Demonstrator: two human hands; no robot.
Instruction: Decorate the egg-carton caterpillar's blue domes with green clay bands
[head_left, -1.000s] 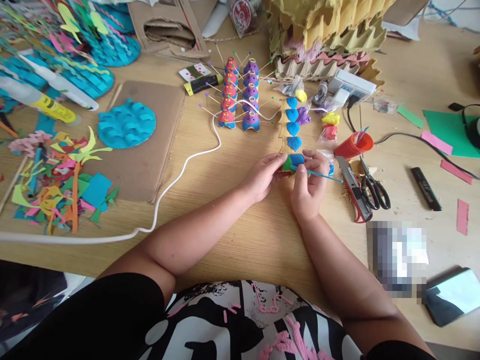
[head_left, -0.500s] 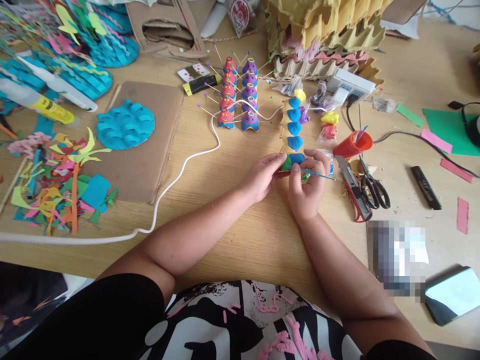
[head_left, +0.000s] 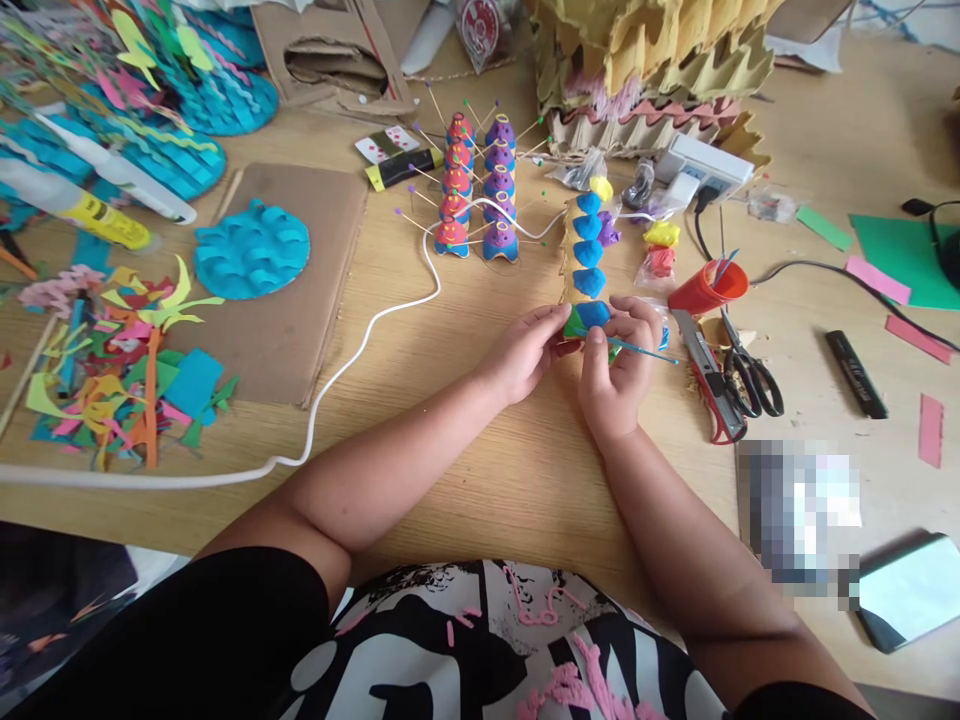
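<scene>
A strip of egg carton [head_left: 568,275] with blue clay [head_left: 589,283] on its bumps points away from me, its near end between my hands. Green clay [head_left: 574,322] covers the side of the nearest bump. My left hand [head_left: 525,358] grips this end from the left, thumb on the green. Pinched in my right hand [head_left: 619,370] is a thin blue stick-like tool [head_left: 649,352], its tip against the near bump. My right fingers partly hide that bump.
Two finished-looking carton caterpillars, one red [head_left: 452,235] and one purple [head_left: 500,240], stand beyond a white cable [head_left: 367,330]. On the right are an orange cup [head_left: 697,292], a box cutter [head_left: 711,385] and scissors [head_left: 750,380]. Paper scraps [head_left: 112,390] lie left.
The near end of the carton strip has tilted slightly, and the blue tool in my right hand has shifted a little, its outer end further right. Both hands keep their hold.
</scene>
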